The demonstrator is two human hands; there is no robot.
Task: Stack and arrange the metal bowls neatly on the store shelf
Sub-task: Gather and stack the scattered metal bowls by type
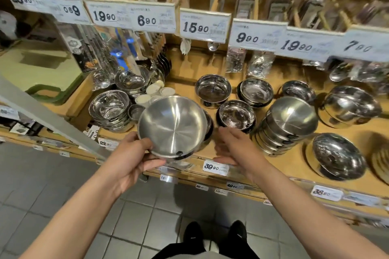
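Note:
My left hand (pixel 134 156) grips the near rim of a wide brushed metal bowl (pixel 172 125), thumb under its edge, holding it tilted above the front of the wooden shelf (pixel 231 153). Another bowl (pixel 209 127) sits partly hidden right behind it. My right hand (pixel 231 147) hovers beside that bowl with fingers relaxed, touching nothing that I can see. A leaning stack of matching brushed bowls (pixel 288 124) stands to the right. Shiny bowls sit further back: a stack at the left (pixel 109 109), one in the middle (pixel 236 114), and two behind (pixel 212 89) (pixel 255 91).
Price tags (pixel 203 26) hang on a rail above the shelf, with packaged utensils behind. More bowls (pixel 349 105) (pixel 339 156) fill the right end. Small white cups (pixel 155 92) stand behind the held bowl. A grey post (pixel 48 115) slants at the left. Tiled floor lies below.

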